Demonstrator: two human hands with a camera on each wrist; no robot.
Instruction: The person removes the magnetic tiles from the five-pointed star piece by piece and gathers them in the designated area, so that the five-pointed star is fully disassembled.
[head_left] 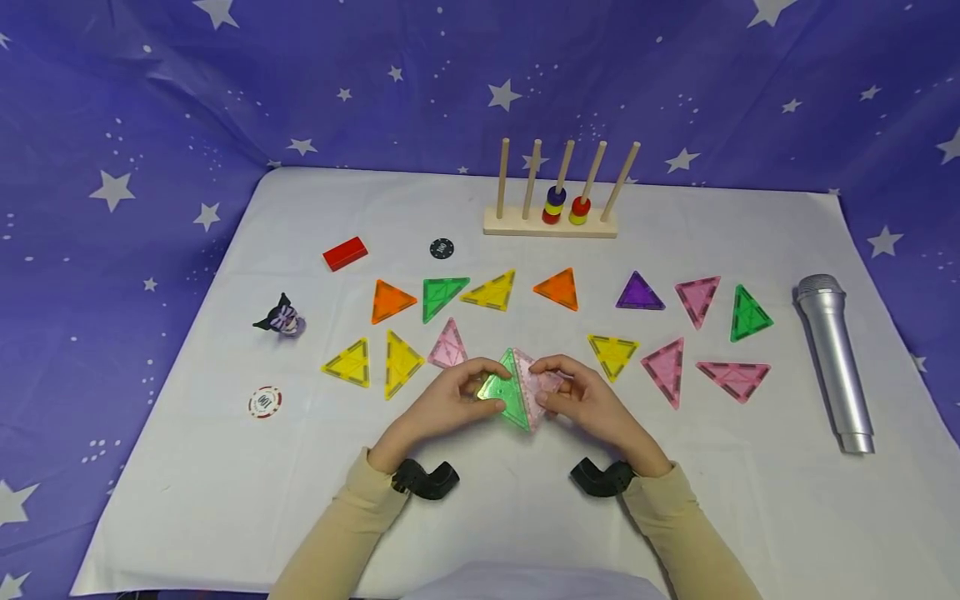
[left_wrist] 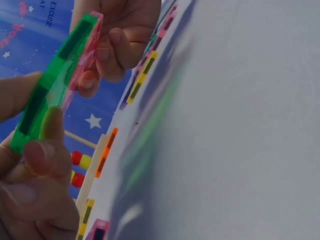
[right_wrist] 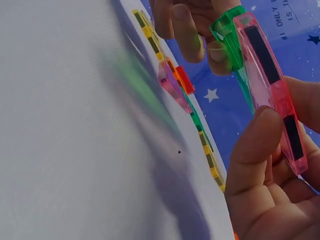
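Note:
My left hand (head_left: 456, 398) grips a green triangle tile (head_left: 506, 393), held up off the white cloth (head_left: 225, 467) at the table's near middle. Edge to edge against it stands a pink triangle tile (head_left: 538, 388), pinched by my right hand (head_left: 581, 400). In the left wrist view the green tile (left_wrist: 50, 87) lies against the pink tile (left_wrist: 86, 55), thumb and fingers round both. The right wrist view shows the pink tile (right_wrist: 272, 82) beside the green tile (right_wrist: 227, 35), the two meeting at the top.
Several loose triangle tiles lie in rows beyond my hands, among them a yellow one (head_left: 612, 354) and a pink one (head_left: 448, 345). A peg rack (head_left: 551, 218) with rings stands at the back. A silver microphone (head_left: 832, 358), red block (head_left: 345, 252), small figure (head_left: 282, 318) and chips (head_left: 265, 402) lie around.

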